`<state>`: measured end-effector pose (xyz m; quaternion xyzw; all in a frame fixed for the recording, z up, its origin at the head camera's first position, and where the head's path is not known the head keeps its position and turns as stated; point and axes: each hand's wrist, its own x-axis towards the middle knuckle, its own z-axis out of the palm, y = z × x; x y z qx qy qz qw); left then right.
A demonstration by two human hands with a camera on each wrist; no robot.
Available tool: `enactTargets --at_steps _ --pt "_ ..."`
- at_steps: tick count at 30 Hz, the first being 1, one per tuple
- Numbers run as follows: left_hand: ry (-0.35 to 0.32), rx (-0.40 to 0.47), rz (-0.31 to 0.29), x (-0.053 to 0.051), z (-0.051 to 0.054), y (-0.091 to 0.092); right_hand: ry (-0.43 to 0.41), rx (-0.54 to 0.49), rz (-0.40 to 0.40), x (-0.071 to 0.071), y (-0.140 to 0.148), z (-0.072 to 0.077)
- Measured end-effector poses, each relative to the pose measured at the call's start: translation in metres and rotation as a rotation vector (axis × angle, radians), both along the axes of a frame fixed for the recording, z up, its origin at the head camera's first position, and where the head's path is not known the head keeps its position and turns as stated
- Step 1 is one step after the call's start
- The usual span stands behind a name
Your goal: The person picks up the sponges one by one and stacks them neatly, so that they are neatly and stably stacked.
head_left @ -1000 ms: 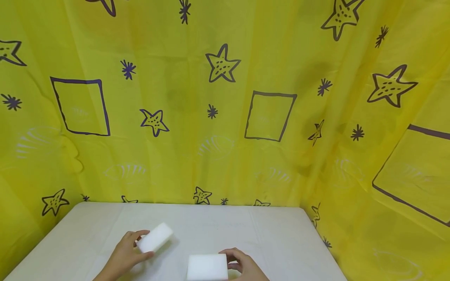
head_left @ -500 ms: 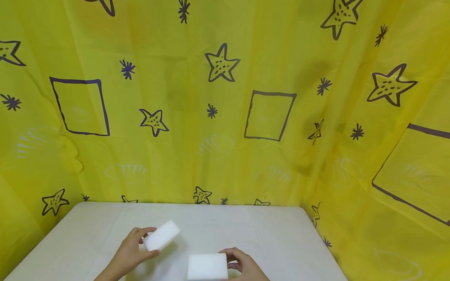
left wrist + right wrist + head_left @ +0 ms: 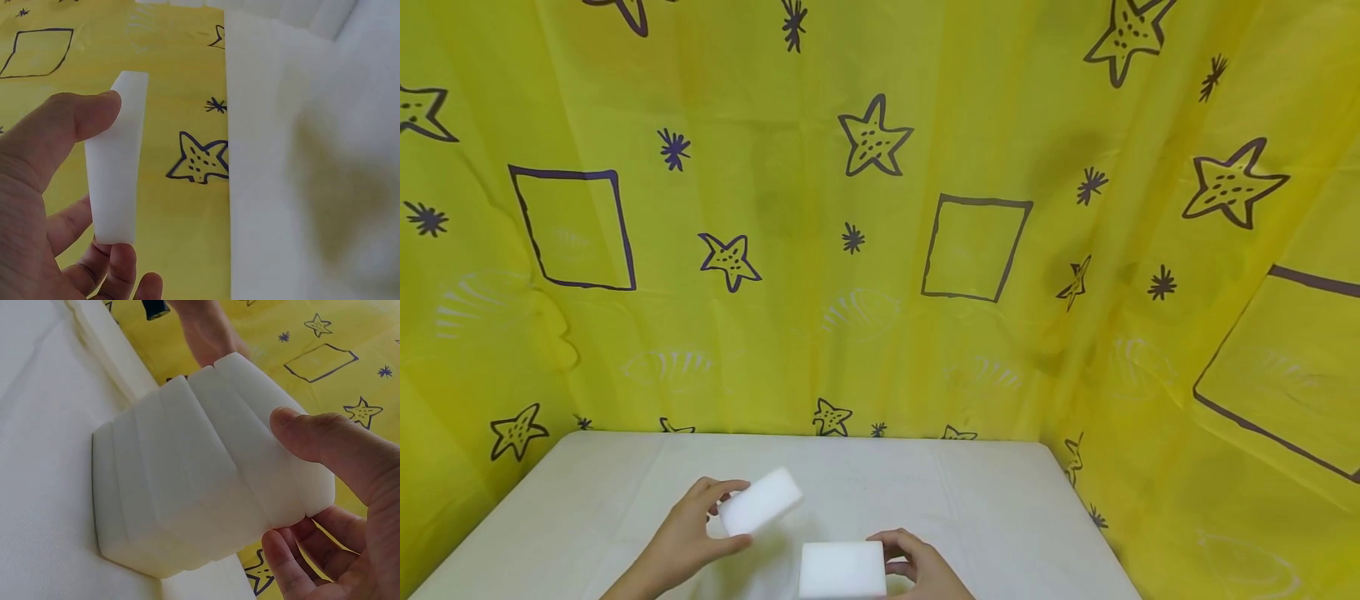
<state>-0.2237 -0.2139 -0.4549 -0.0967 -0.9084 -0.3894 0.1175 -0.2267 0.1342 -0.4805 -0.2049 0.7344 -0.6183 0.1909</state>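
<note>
My left hand [image 3: 688, 529] pinches one white foam sponge block [image 3: 762, 502] by its edges and holds it tilted above the table. The left wrist view shows the thumb on one edge of this sponge [image 3: 115, 181] and fingers at the opposite end. My right hand [image 3: 921, 571] grips the top of a stack of white sponges [image 3: 842, 571]. Seen from the right wrist, the stack [image 3: 187, 475] has several blocks pressed flat together, slightly uneven. There the right thumb and fingers [image 3: 312, 434] lie at the topmost block. The two hands' sponges are apart.
A white-covered table [image 3: 1000, 500] lies beneath both hands. Yellow curtains [image 3: 790, 350] printed with starfish and frames surround it at the back and sides. The left forearm [image 3: 209, 331] passes behind the stack in the right wrist view.
My left hand has moved to the right and slightly up with its sponge, coming nearer the stack. The right hand and the stack have stayed in place.
</note>
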Motion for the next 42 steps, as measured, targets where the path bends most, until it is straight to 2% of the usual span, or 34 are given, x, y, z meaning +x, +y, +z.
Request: enactTargets --at_steps 3,9,14,19,33,42 --pt "0.001 0.008 -0.019 0.003 0.005 0.004 -0.001 -0.006 0.002 0.0 0.0 -0.001" --pt "0.075 -0.014 -0.078 0.009 0.011 0.011 0.02 -0.024 0.024 -0.002 0.002 -0.003" --pt "0.088 -0.014 -0.136 0.014 0.016 0.016 0.053 -0.04 0.045 -0.004 0.003 -0.006" --pt "0.104 -0.019 -0.178 0.016 0.018 0.019 0.048 -0.051 0.049 -0.004 0.003 -0.005" --pt "0.044 -0.013 -0.29 0.018 0.024 0.026 0.075 -0.083 0.091 -0.002 0.004 -0.005" --pt "0.122 -0.02 -0.36 0.019 0.021 0.03 0.047 -0.066 0.075 -0.003 0.004 -0.003"
